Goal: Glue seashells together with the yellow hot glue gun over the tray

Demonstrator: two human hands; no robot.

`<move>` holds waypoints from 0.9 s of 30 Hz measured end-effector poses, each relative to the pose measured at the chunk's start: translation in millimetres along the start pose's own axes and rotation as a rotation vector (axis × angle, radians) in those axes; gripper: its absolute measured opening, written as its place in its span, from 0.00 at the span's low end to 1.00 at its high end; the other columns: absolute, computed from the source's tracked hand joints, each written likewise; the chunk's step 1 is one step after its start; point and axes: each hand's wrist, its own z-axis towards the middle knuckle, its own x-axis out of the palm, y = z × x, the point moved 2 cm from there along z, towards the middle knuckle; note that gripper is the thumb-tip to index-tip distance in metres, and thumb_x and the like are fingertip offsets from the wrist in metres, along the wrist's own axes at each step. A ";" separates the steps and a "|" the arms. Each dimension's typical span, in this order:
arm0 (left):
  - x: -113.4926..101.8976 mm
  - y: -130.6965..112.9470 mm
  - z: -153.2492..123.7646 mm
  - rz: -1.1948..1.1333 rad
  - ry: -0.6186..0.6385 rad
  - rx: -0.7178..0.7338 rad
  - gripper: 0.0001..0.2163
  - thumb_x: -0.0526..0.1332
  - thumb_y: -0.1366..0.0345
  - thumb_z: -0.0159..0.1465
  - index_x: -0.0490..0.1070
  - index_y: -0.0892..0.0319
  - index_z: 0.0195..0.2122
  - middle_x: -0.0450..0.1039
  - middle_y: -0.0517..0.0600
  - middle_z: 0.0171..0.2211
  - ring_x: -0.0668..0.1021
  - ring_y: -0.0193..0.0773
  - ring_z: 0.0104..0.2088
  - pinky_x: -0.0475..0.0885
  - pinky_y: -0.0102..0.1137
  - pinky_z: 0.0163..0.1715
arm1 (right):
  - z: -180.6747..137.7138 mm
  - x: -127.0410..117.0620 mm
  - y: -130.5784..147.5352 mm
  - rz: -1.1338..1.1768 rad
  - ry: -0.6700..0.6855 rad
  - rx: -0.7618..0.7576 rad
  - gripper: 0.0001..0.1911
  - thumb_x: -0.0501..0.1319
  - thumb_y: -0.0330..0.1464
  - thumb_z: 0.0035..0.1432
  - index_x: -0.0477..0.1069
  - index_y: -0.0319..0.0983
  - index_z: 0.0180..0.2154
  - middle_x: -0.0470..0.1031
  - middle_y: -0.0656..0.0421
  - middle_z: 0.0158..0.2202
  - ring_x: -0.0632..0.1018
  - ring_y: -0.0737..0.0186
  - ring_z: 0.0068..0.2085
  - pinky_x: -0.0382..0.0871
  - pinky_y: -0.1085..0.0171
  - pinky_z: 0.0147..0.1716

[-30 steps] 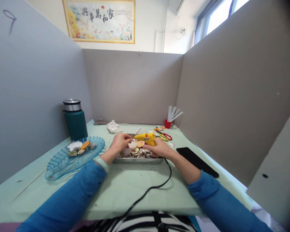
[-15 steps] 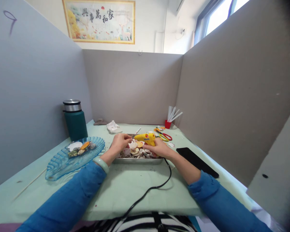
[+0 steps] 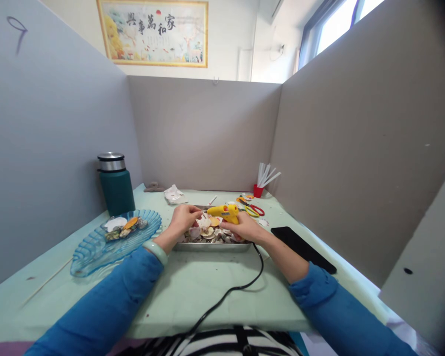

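Noted a yellow glue gun [image 3: 224, 212] clenched in the right hand [image 3: 244, 228], fingers [image 3: 228, 226] wrapped round the handle, nozzle pointing left over the tray [image 3: 211, 245] of shells [image 3: 207, 233] at mid table [image 3: 193, 291]. Judged light, rigid plastic, likely hot at the tip; best held by the handle. Tethered by a black cord [image 3: 241, 286] trailing near. Found the left hand [image 3: 183, 220] curled just beside the nozzle; cannot tell what, if anything, is pinched. Shells judged brittle.

At the top of the frame, the framed picture [image 3: 153, 32] carries five black brush characters, left to right 興事萬和家. A purple mark [image 3: 18, 30] like a 9 stands on the left partition [image 3: 59, 123]. The blue label on the glue gun [image 3: 225, 212] is too small to read.
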 end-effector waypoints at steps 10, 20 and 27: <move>2.0 5.8 4.4 0.013 -0.008 0.017 0.09 0.61 0.63 0.55 0.77 0.62 0.33 0.76 0.49 0.23 0.74 0.29 0.18 0.66 0.21 0.18 | -1.0 1.0 0.8 0.003 0.001 -0.011 0.16 0.59 0.43 0.53 0.68 0.35 0.28 0.61 0.67 0.12 0.63 0.73 0.14 0.56 0.73 0.14; 3.0 10.1 7.0 0.041 -0.006 0.059 0.10 0.60 0.63 0.55 0.77 0.62 0.33 0.74 0.49 0.21 0.75 0.31 0.19 0.66 0.22 0.19 | -0.9 0.3 2.1 -0.001 0.000 -0.023 0.17 0.58 0.44 0.53 0.66 0.36 0.23 0.61 0.66 0.11 0.63 0.73 0.14 0.57 0.73 0.14; 3.4 10.4 6.5 0.026 0.002 0.062 0.10 0.60 0.63 0.54 0.77 0.62 0.33 0.73 0.49 0.18 0.74 0.32 0.18 0.66 0.23 0.18 | -1.1 -0.1 0.5 -0.033 -0.037 0.020 0.19 0.58 0.45 0.52 0.63 0.37 0.20 0.62 0.65 0.11 0.64 0.73 0.14 0.57 0.73 0.15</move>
